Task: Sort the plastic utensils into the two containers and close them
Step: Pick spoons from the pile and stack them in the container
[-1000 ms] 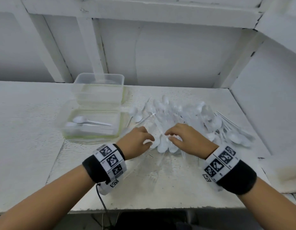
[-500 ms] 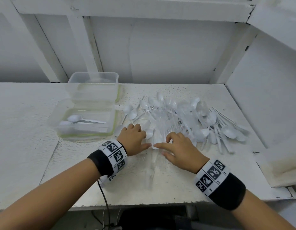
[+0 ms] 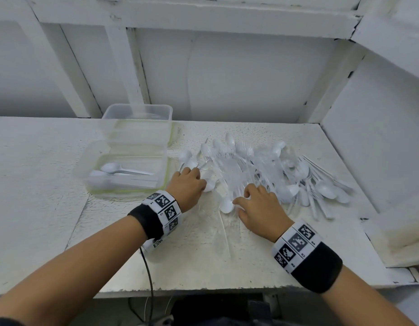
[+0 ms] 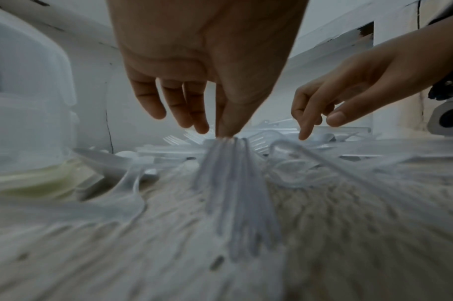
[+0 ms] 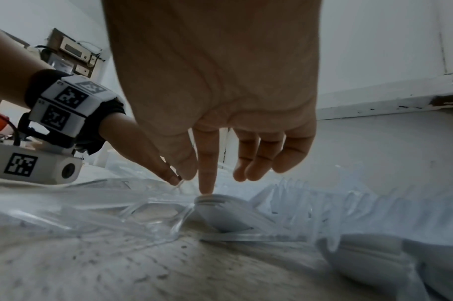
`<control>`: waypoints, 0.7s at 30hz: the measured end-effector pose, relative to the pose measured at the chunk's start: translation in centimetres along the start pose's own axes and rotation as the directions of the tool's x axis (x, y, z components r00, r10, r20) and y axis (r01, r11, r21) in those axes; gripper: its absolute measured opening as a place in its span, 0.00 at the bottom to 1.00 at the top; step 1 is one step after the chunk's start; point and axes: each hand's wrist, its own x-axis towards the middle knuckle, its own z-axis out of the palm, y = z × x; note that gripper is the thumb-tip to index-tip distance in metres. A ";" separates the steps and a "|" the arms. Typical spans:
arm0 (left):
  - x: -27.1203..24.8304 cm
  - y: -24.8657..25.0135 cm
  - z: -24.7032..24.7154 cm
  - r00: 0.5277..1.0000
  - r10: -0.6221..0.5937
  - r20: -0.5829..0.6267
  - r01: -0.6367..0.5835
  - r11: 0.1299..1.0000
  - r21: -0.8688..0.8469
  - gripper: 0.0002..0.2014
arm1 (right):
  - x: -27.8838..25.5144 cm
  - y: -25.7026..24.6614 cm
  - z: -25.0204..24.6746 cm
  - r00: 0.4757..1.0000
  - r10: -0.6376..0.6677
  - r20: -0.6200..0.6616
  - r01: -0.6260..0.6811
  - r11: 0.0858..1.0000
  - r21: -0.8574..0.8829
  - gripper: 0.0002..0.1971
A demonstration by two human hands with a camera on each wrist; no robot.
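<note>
Both hands have slid nearer, off the utensil pile (image 3: 262, 170) beside the near container (image 3: 126, 170); tangled handles may drag neighbours along — left hand (image 3: 187, 184) pinches clear forks (image 4: 235, 183); right hand (image 3: 260, 208), fingers spread, presses a white spoon (image 3: 226, 205)

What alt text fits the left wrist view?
The left hand pinches a bundle of clear plastic utensils by one end, above a white table. The right hand reaches in, index finger down toward the pile; a clear container stands left.
</note>
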 end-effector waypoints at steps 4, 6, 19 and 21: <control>0.4 -0.7 -0.4 0.987 0.059 -0.150 -0.057 0.998 0.018 0.09 | 0.0 -0.3 -0.3 0.999 0.034 -0.023 -0.031 0.994 0.109 0.07; 0.6 -1.2 -0.5 0.976 0.042 -0.215 -0.043 0.999 0.001 0.12 | 0.3 -0.6 -0.3 1.000 0.025 -0.005 -0.024 0.992 0.123 0.08; 2.0 0.0 -1.1 0.995 -0.043 0.090 0.043 0.999 -0.002 0.15 | 0.9 -1.7 0.0 0.991 0.022 0.129 -0.027 0.999 0.037 0.18; 1.6 -0.7 -1.9 0.995 -0.060 0.074 0.070 0.987 -0.142 0.16 | 0.8 -1.5 0.0 0.993 0.022 0.117 -0.029 0.998 0.053 0.18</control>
